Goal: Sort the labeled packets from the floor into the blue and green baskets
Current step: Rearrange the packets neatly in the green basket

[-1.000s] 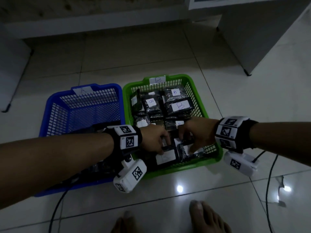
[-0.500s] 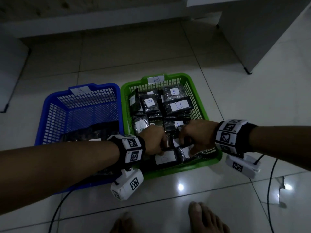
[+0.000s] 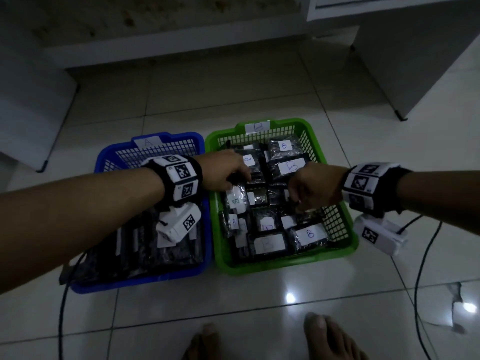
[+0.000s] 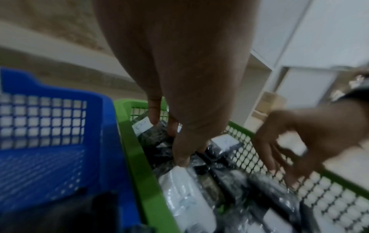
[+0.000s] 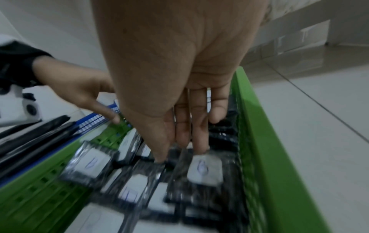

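The green basket, tagged B, is packed with several black packets with white B labels. Beside it on the left stands the blue basket, tagged A, with dark packets in its near half. Both hands reach into the green basket. My left hand is over its left middle; in the left wrist view its fingertips rest on packets, fingers fairly straight. My right hand is over the centre right, and its straight fingers press down on labelled packets.
White furniture stands at the back right and another white unit at the left. Black cables trail over the glossy tiles on both sides. Two bare feet are just in front of the baskets.
Both hands have moved from the front of the green basket toward its middle and drawn apart. The left one has gone farther back and to the left.
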